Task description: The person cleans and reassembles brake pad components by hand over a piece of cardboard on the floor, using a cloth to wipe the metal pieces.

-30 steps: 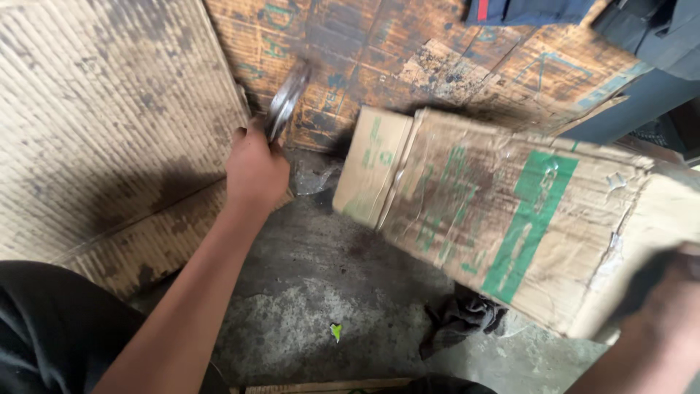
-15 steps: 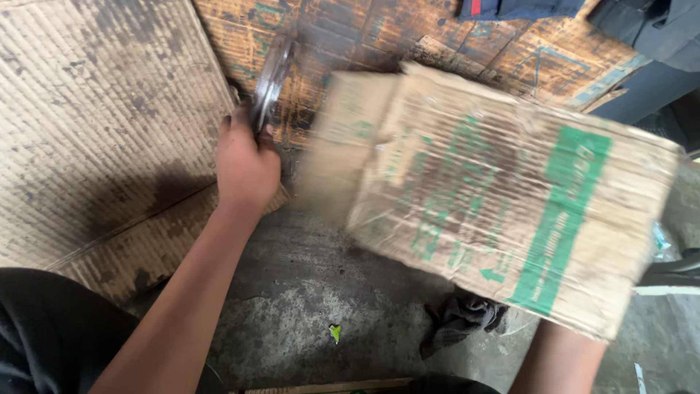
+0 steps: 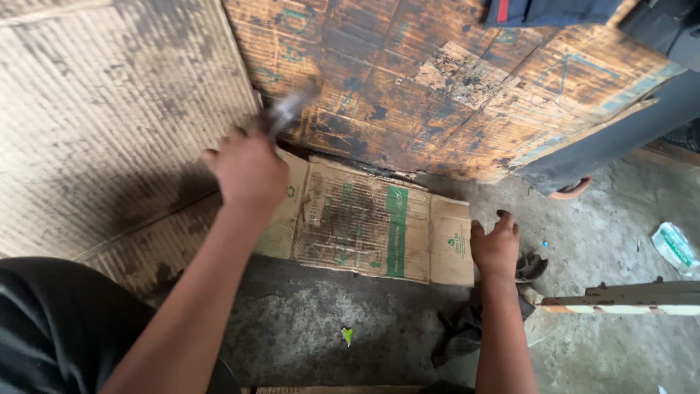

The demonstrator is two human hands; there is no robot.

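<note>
Here the flattened cardboard box [image 3: 372,226], marked with a green stripe, lies flat on the grey concrete floor [image 3: 306,328]. The right hand [image 3: 496,244] rests at the box's right edge, fingers spread and holding nothing. The left hand [image 3: 248,169] hovers over the box's upper left corner, closed around a metal tool [image 3: 286,111] that is too blurred to identify. A large stained cardboard sheet [image 3: 437,80] lies just behind the box, overlapping its far edge. A pale ribbed cardboard sheet [image 3: 102,109] lies left of the box. A dark rag [image 3: 467,328] sits on the floor near the box's lower right corner.
</note>
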